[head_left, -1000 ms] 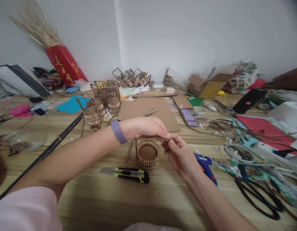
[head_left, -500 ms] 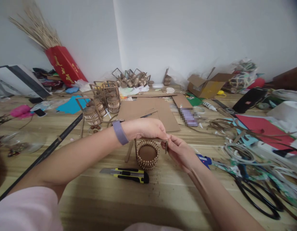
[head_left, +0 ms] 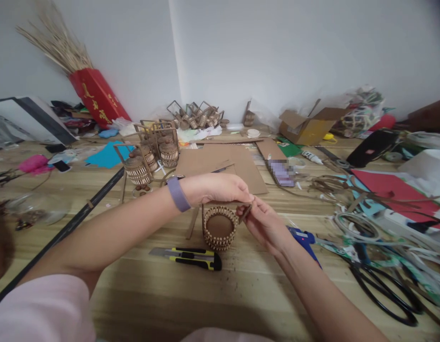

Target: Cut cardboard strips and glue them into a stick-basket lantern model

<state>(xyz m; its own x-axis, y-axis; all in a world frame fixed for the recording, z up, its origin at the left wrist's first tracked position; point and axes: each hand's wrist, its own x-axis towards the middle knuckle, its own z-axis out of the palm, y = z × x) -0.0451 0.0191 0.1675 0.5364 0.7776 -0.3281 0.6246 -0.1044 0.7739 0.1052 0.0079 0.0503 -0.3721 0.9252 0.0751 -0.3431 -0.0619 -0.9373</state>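
Observation:
A small round basket [head_left: 220, 228] with a pale and brown beaded wall stands upright on the wooden table, its brown base visible inside. Over its far side runs a thin brown strip [head_left: 225, 204], joined to an upright at the left. My left hand [head_left: 229, 189] pinches this strip near its right end, the fingertips partly hidden. At the basket's right, my right hand [head_left: 264, 219] has its fingers closed on the strip's bent end, touching my left fingertips. A yellow and black utility knife [head_left: 191, 259] lies in front of the basket.
Finished baskets [head_left: 138, 171] stand at the left behind a long black bar [head_left: 95, 199]. Brown cardboard [head_left: 241, 166] lies beyond my hands. To the right are a blue glue gun [head_left: 303, 240], black-handled scissors [head_left: 384, 289] and coiled strips [head_left: 358, 225]. An open carton [head_left: 309, 128] is farther back.
The strip's end beside my right hand has turned and now slants closer to the basket's rim. Both hands have shifted very slightly right. More of the glue gun shows.

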